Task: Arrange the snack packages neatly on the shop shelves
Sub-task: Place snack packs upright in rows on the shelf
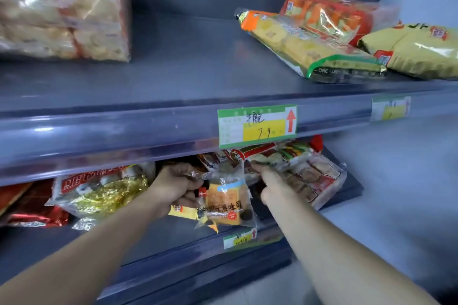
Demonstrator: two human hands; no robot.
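A toast package (pixel 225 203) is being gripped by the left hand (pixel 178 186) (the right hand's (pixel 270 187) hold cannot be told) and is seemingly being readied for squaring on the lower shelf (pixel 158 240).

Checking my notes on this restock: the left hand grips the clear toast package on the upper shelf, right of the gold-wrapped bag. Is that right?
Wrong shelf. The head view shows the left hand gripping the clear toast package on the lower shelf, right of the gold-wrapped bag.
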